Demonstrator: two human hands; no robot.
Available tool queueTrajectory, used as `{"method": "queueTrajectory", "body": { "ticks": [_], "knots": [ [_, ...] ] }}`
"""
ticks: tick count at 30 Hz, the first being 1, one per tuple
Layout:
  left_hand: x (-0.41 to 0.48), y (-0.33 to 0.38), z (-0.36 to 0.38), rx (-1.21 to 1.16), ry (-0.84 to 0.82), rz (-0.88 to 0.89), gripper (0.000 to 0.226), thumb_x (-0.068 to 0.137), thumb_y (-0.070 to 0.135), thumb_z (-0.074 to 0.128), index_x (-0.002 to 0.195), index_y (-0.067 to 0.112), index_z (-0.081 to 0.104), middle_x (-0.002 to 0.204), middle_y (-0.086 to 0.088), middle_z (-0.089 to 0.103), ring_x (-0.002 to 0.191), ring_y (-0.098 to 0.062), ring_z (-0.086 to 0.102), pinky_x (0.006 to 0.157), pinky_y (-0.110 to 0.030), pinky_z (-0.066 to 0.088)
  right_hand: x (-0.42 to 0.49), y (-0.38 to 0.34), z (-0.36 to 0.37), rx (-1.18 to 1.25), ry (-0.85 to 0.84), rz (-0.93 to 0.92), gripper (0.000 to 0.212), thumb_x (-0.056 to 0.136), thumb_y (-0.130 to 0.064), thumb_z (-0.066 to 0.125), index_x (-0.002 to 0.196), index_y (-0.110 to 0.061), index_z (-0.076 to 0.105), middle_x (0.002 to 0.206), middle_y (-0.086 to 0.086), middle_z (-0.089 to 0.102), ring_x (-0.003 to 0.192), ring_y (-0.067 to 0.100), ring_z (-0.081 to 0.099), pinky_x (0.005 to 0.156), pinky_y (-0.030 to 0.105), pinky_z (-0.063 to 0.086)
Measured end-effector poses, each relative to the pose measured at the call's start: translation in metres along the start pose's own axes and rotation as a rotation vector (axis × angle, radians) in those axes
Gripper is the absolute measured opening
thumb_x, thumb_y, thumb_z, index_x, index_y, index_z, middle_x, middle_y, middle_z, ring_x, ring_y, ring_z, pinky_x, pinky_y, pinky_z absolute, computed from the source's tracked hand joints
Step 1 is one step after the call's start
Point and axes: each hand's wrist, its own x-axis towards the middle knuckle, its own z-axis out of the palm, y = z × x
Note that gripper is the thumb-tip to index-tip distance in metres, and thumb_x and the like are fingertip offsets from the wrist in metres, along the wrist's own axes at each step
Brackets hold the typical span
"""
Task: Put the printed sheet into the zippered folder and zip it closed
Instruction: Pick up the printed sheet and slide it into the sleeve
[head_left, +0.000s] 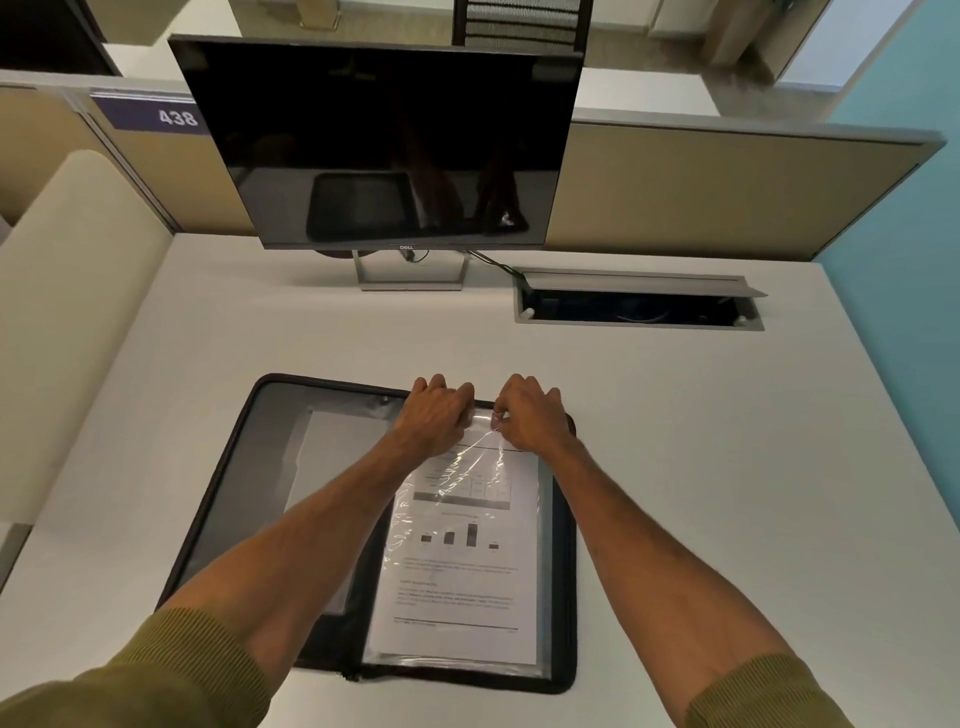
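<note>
A black zippered folder (234, 467) lies open flat on the white desk in front of me. On its right half the printed sheet (462, 582), with a table, a bar chart and text, sits inside a clear plastic sleeve (543, 597). My left hand (436, 415) rests on the top edge of that sleeve, fingers curled over the folder's far rim. Beside it, my right hand (530, 415) pinches the sleeve's top edge, which wrinkles under the fingers. The left half holds a grey pocket with a pale sheet (332, 447) in it.
A dark monitor (384, 145) on a stand (410, 273) stands at the back of the desk. An open cable hatch (639, 306) lies to the right behind the folder. Beige partition panels (727, 192) enclose the desk (727, 467).
</note>
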Motion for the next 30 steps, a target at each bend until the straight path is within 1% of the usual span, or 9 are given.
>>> {"method": "queueTrajectory", "body": {
  "ticks": [3, 8, 11, 14, 17, 19, 22, 25, 30],
  "knots": [
    [0.001, -0.001, -0.001, -0.026, -0.015, 0.017, 0.022, 0.109, 0.030, 0.051, 0.127, 0.018, 0.055, 0.112, -0.005, 0.076, 0.123, -0.028, 0.056, 0.105, -0.044, 0.042, -0.003, 0.000, 0.004, -0.028, 0.016, 0.007, 0.015, 0.098, -0.026, 0.072, 0.107, -0.016, 0.077, 0.129, 0.002, 0.060, 0.125, 0.022, 0.054, 0.110, 0.049, 0.042],
    [-0.009, -0.001, 0.001, -0.078, 0.022, 0.030, 0.025, 0.112, 0.031, 0.043, 0.130, 0.019, 0.055, 0.128, -0.003, 0.071, 0.130, -0.027, 0.055, 0.109, -0.046, 0.042, -0.014, 0.001, 0.011, -0.040, 0.028, 0.022, 0.019, 0.101, -0.024, 0.067, 0.118, -0.018, 0.073, 0.136, 0.002, 0.056, 0.130, 0.022, 0.051, 0.111, 0.048, 0.042],
    [-0.026, -0.005, 0.008, -0.137, 0.086, 0.010, 0.034, 0.112, 0.032, 0.047, 0.144, 0.024, 0.051, 0.149, 0.003, 0.056, 0.143, -0.023, 0.047, 0.116, -0.044, 0.039, -0.027, -0.001, 0.019, -0.008, 0.124, 0.033, 0.032, 0.098, -0.020, 0.067, 0.131, -0.023, 0.065, 0.145, 0.000, 0.051, 0.135, 0.021, 0.048, 0.110, 0.044, 0.042],
    [-0.052, -0.015, 0.017, -0.176, 0.128, -0.033, 0.048, 0.112, 0.033, 0.046, 0.159, 0.026, 0.040, 0.167, 0.002, 0.038, 0.158, -0.021, 0.031, 0.129, -0.046, 0.027, -0.043, -0.017, 0.033, 0.064, 0.252, 0.052, 0.048, 0.096, -0.020, 0.067, 0.143, -0.025, 0.056, 0.155, -0.002, 0.046, 0.144, 0.019, 0.043, 0.118, 0.043, 0.037],
    [-0.084, -0.026, 0.027, -0.225, 0.164, -0.143, 0.055, 0.114, 0.035, 0.042, 0.166, 0.024, 0.031, 0.177, 0.000, 0.022, 0.167, -0.022, 0.014, 0.136, -0.051, 0.013, -0.062, -0.041, 0.050, 0.081, 0.306, -0.002, 0.055, 0.095, -0.016, 0.065, 0.147, -0.027, 0.052, 0.159, -0.003, 0.043, 0.151, 0.018, 0.038, 0.125, 0.043, 0.031],
    [-0.107, -0.037, 0.031, -0.280, 0.219, -0.243, 0.055, 0.113, 0.032, 0.045, 0.166, 0.024, 0.032, 0.178, -0.001, 0.019, 0.168, -0.023, 0.009, 0.136, -0.053, 0.011, -0.074, -0.058, 0.062, 0.097, 0.295, -0.068, 0.055, 0.095, -0.014, 0.064, 0.147, -0.028, 0.053, 0.160, -0.004, 0.043, 0.152, 0.017, 0.036, 0.126, 0.042, 0.029],
    [-0.145, -0.053, 0.036, -0.367, 0.324, -0.436, 0.056, 0.108, 0.020, 0.049, 0.162, 0.020, 0.036, 0.178, -0.006, 0.020, 0.168, -0.028, 0.011, 0.135, -0.057, 0.012, -0.089, -0.078, 0.079, 0.135, 0.246, -0.154, 0.055, 0.095, -0.012, 0.064, 0.147, -0.028, 0.054, 0.160, -0.004, 0.043, 0.151, 0.016, 0.037, 0.127, 0.042, 0.027],
    [-0.183, -0.067, 0.040, -0.414, 0.339, -0.638, 0.054, 0.111, 0.023, 0.046, 0.164, 0.014, 0.034, 0.177, -0.012, 0.018, 0.167, -0.032, 0.013, 0.136, -0.056, 0.012, -0.103, -0.091, 0.090, 0.146, 0.214, -0.218, 0.056, 0.094, -0.012, 0.063, 0.147, -0.027, 0.054, 0.160, -0.003, 0.043, 0.151, 0.017, 0.038, 0.127, 0.041, 0.027],
    [-0.222, -0.068, 0.044, -0.394, 0.246, -0.669, 0.055, 0.114, 0.028, 0.041, 0.166, 0.011, 0.030, 0.178, -0.016, 0.016, 0.167, -0.034, 0.014, 0.136, -0.055, 0.012, -0.126, -0.106, 0.098, 0.117, 0.162, -0.256, 0.064, 0.096, -0.014, 0.059, 0.157, -0.023, 0.042, 0.168, 0.000, 0.033, 0.158, 0.019, 0.027, 0.131, 0.046, 0.021]
  ]
}}
